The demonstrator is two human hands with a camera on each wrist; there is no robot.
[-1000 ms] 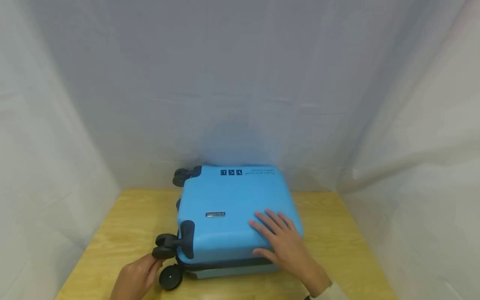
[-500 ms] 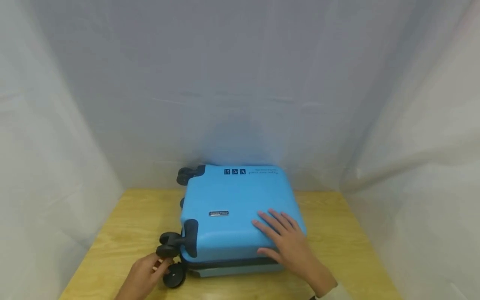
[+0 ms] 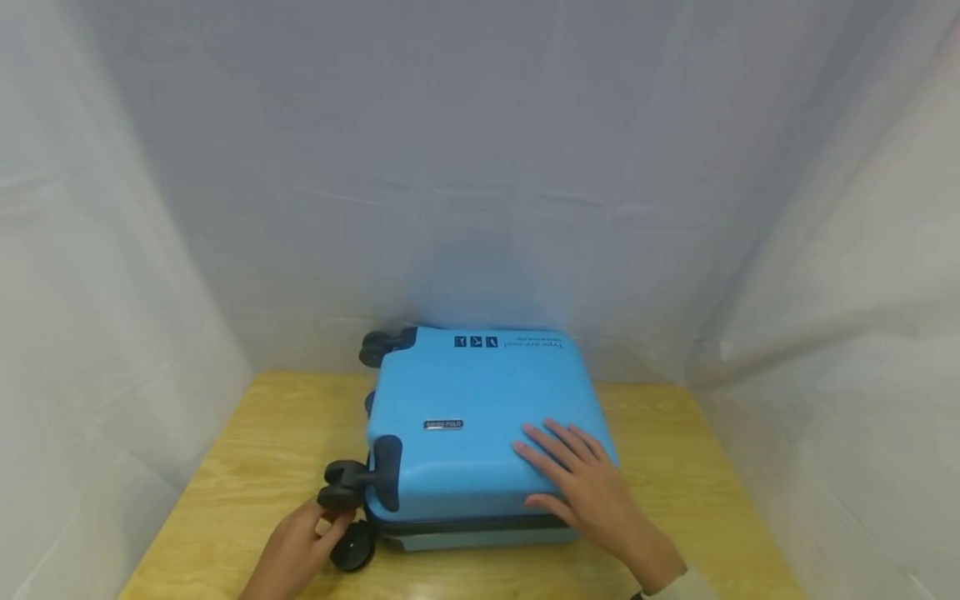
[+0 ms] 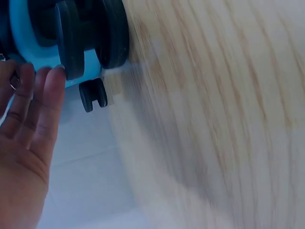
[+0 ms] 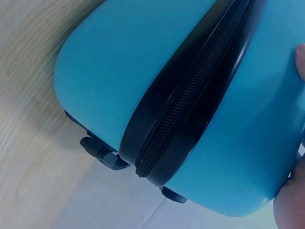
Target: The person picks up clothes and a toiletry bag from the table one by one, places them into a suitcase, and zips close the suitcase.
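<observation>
suitcase: blue suitcase [image 3: 480, 417] is lying flat on the wooden table [image 3: 247, 450], logo side up, wheel end pointing to the person's left, far edge against the white curtain [image 3: 480, 167].
step: judging by the hands, the person is working at the near-left wheels while bracing the shell (looks like checking or turning a caster, not opening the case yet).
left hand: left hand [image 3: 300, 550] is reaching in at the near-left corner, fingers mostly straight and close together, tips touching a black wheel [image 3: 339, 487]; the lower wheel [image 3: 352, 546] is sitting just beside the thumb. In the wrist view the fingertips [image 4: 52, 78] are resting against the wheel rim, not wrapping it.
right hand: right hand [image 3: 577, 483] is lying flat on the lid near the near-right corner, fingers spread and straight, pressing down, gripping nothing.
zipper: black zipper band [image 5: 190, 100] is running closed between the two shell halves in the right wrist view.
position: case is sitting between both hands, left one at its corner, right one on top.
next move: probably needs the right palm holding the shell steady while the left fingers are getting a proper purchase on the wheel; straight fingertips alone are likely to slip off the rim.
risk: case sliding on the smooth wood if the brace lightens.
</observation>
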